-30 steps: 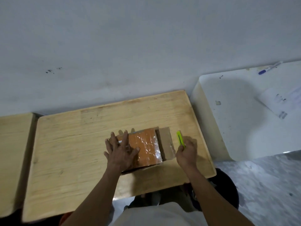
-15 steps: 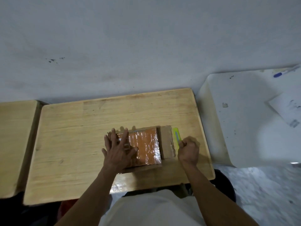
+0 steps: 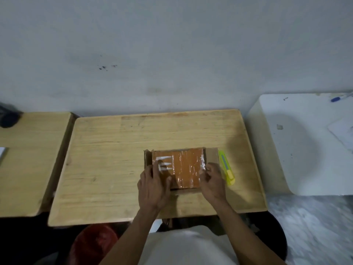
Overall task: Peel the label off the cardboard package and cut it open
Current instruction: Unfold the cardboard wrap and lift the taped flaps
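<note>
A flat cardboard package point(image 3: 184, 169) with a shiny orange wrapped top lies on the wooden desk point(image 3: 114, 150), with white label remnants point(image 3: 164, 163) on its left part. My left hand point(image 3: 152, 186) rests on the package's near-left corner, fingers straight on top. My right hand point(image 3: 212, 181) is at the package's right edge, its fingers curled onto the edge of the shiny wrap. A yellow utility knife point(image 3: 226, 169) lies on the desk just right of the package, touching neither hand.
A second wooden desk point(image 3: 28, 159) adjoins on the left with a dark object point(image 3: 8, 116) at its back. A white table point(image 3: 305, 150) on the right holds a blue pen point(image 3: 337, 98) and paper point(image 3: 342, 131). A red object point(image 3: 93, 243) sits below the desk's front edge.
My right hand let go of the yellow knife, which now lies on the desk, and moved left to the package's right edge. My left hand slid toward the near-left corner.
</note>
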Tool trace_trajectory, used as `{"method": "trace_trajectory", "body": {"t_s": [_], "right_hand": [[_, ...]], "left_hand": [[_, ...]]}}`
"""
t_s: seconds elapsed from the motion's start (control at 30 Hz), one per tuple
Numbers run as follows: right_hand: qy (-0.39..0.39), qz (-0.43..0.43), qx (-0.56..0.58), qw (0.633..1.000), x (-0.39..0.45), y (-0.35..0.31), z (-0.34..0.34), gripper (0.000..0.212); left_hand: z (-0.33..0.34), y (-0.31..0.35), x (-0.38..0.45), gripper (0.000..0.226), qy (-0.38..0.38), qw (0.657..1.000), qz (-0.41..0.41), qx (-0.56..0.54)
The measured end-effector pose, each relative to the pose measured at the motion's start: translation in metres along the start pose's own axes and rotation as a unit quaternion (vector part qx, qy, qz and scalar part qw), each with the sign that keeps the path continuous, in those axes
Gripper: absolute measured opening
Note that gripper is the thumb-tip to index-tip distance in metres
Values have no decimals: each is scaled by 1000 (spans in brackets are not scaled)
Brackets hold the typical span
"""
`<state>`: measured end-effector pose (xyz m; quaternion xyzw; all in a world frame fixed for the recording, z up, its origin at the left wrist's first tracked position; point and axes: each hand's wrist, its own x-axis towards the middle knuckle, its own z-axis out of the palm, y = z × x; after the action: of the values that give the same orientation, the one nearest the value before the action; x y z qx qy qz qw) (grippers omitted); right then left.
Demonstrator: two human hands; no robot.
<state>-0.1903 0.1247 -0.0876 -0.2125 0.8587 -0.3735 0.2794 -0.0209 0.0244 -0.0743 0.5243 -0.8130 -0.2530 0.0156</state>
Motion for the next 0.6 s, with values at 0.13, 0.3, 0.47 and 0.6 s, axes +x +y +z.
{"method": "trace_trajectory", "body": {"t_s": [0.13,0.3,0.47,0.6], "right_hand": [[15,56,27,998,-2,-2,4,19],[42,93,84,991,0,-17,-2,21],[50,65,77,994,10,-42,-16,15],[43,61,109,991,34,-73,-26,43]], "left_hand": [[-4,-15,2,74,-37,998,-34,-27],[-12,-24,11,73,-51,987,-55,-143],[-35,0,21,57,9,951,-66,-301],[-47,18,47,64,28,921,-105,-373]]}}
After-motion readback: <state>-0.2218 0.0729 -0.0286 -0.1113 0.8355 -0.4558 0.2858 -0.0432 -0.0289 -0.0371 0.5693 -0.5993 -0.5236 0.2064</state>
